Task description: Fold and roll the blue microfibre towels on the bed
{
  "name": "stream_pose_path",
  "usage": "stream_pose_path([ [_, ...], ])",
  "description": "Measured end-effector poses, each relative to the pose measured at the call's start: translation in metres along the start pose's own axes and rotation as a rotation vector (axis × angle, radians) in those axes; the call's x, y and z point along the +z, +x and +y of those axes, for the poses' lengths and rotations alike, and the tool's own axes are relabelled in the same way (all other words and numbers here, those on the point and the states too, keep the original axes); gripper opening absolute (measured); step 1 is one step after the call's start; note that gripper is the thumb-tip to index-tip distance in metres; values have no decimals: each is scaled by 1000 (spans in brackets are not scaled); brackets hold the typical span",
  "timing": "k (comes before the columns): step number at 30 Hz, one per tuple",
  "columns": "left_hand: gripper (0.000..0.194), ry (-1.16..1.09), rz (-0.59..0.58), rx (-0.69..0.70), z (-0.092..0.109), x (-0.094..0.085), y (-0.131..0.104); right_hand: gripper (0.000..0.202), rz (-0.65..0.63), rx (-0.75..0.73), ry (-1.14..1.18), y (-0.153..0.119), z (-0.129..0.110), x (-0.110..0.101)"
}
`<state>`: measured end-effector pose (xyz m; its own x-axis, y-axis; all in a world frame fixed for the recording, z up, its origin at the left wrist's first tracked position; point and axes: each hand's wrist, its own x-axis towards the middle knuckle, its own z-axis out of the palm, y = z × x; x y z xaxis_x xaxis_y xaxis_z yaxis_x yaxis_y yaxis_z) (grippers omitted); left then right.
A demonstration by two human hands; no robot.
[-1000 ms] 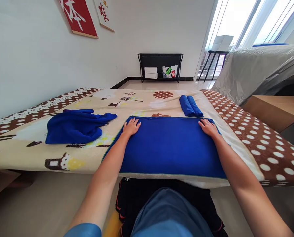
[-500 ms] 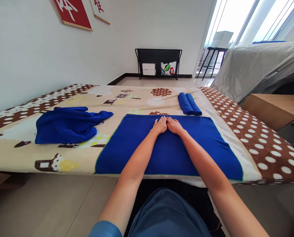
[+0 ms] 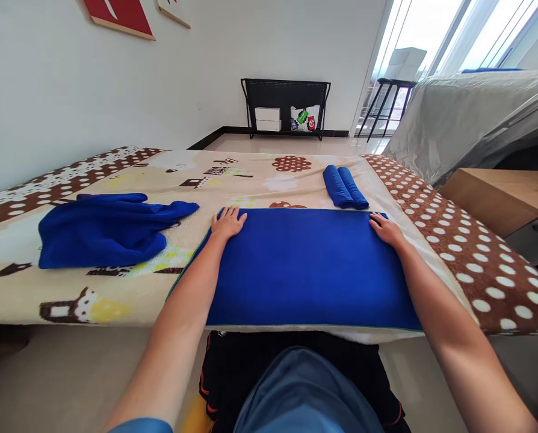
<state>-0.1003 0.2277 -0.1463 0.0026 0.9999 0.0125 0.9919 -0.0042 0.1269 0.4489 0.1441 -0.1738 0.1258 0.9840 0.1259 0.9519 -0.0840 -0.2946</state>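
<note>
A blue towel (image 3: 305, 270) with a thin green edge lies spread flat at the near side of the bed. My left hand (image 3: 228, 223) rests open on its far left corner, fingers pointing away from me. On the far right corner lies my right hand (image 3: 385, 229), also open, with the fingers on the cloth. Just beyond that corner are two rolled blue towels (image 3: 345, 187), side by side. To the left of my left hand sits a crumpled blue towel (image 3: 102, 231) in a loose heap.
The bed is covered by a cream patterned blanket (image 3: 251, 180) with a brown polka-dot border (image 3: 467, 240). A black rack (image 3: 287, 96) stands against the far wall. At the right are a wooden box-like piece (image 3: 499, 192), a plastic-covered mass (image 3: 472, 114) and a black stool (image 3: 389, 102).
My hands have slid apart from the middle of the towel's far edge, the left one to the left corner, the right one to the right corner. The view has shifted slightly.
</note>
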Motion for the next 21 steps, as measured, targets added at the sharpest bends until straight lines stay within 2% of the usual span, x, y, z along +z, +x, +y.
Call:
stream_pose_path([
  [3, 64, 18, 35, -75, -14, -7, -5, 53, 32, 116, -39, -7, 12, -7],
  [6, 61, 29, 72, -56, 5, -9, -9, 53, 74, 122, -77, -8, -15, -2],
  [8, 60, 24, 68, 39, 37, -4, -11, 52, 74, 33, -82, -4, -52, 9],
  [13, 60, -16, -36, 369, 147, 22, -18, 52, -35, -266, -34, 7, -162, 48],
  [15, 60, -28, -52, 425, 180, 32, -22, 51, -66, -329, -13, 11, -190, 61],
  [16, 60, -33, -49, 434, 190, 35, -23, 52, -76, -346, -4, 14, -197, 64],
  [18, 61, -40, -34, 424, 194, 38, -23, 52, -81, -347, 10, 18, -197, 66],
  [19, 62, -42, -27, 408, 188, 38, -21, 52, -79, -335, 14, 19, -189, 64],
  [21, 64, -40, -20, 363, 165, 34, -15, 53, -66, -292, 18, 21, -162, 55],
])
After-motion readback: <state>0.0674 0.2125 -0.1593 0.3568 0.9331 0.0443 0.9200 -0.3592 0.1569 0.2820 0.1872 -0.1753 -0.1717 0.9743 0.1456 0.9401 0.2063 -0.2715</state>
